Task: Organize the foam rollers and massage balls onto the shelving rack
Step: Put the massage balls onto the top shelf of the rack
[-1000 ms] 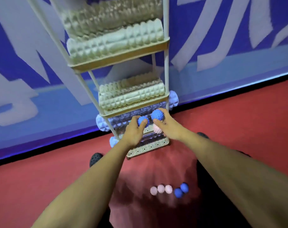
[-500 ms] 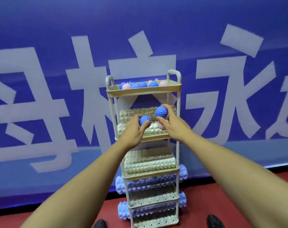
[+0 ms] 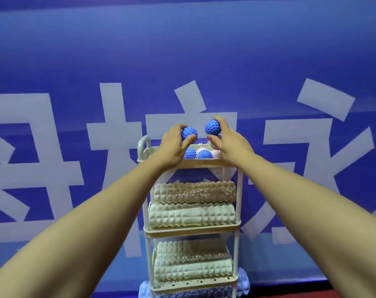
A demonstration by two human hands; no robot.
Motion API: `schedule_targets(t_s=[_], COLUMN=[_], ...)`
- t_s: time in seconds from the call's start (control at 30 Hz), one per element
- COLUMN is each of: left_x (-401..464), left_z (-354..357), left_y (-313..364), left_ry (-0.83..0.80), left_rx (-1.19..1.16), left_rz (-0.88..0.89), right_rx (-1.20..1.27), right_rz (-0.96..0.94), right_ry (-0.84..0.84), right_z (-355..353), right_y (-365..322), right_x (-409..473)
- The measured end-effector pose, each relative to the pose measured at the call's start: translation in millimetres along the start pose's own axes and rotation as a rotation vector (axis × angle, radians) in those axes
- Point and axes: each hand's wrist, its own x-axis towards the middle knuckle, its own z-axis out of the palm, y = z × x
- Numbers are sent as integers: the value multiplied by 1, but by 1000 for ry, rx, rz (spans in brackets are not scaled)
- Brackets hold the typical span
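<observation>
head view: both hands [image 3: 174, 145] [image 3: 230, 143] grip spiky blue balls [image 3: 189, 133] above the rack [image 3: 191, 230] against a blue lettered wall [image 3: 290, 50].

Nubbly matt blue ball [image 3: 189, 133], ridged foam rollers [image 3: 192, 215]

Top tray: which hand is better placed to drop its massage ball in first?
Probably the left. The left hand holds one blue ball just above the top tray. The right hand pinches a blue ball higher up and also holds a pink ball beneath it.
</observation>
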Motion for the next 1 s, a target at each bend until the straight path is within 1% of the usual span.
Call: schedule_targets(t_s=[0.13, 0.3, 0.4, 0.47, 0.53, 0.6, 0.7, 0.8, 0.87, 0.93, 1.0], left_x=[23, 27, 28, 29, 29, 28, 26, 25, 26, 26, 26], left_z=[5, 17, 16, 13, 11, 10, 8, 7, 8, 9, 10], left_y=[-14, -30, -35, -36, -38, -37, -36, -37, -38, -37, -38], left_ry=[-76, -185, -211, -224, -221, -207, -197, -207, -205, -211, -215], left_rx=[8, -11, -19, -19, 0, 0, -9, 4, -19, -5, 21], left_rz=[-43, -102, -109, -114, -107, -108, -122, -127, -145, -154, -170], right_rx=[-37, -74, -9, 37, 66, 77, 107, 65, 95, 139, 193], right_rz=[24, 38, 70, 96, 116, 99, 70, 4, -56, -86, -65], right_ry=[-38, -88, -180, -206, -207, -189, -119, -53, -15, -20, -90], right_z=[16, 33, 47, 52, 53, 52, 50, 48, 48, 48, 47], right_y=[10, 19, 24, 26, 26, 26, 22, 17, 12, 6, -2], right_x=[29, 49, 49, 49, 48, 48, 45, 39, 36, 35, 35])
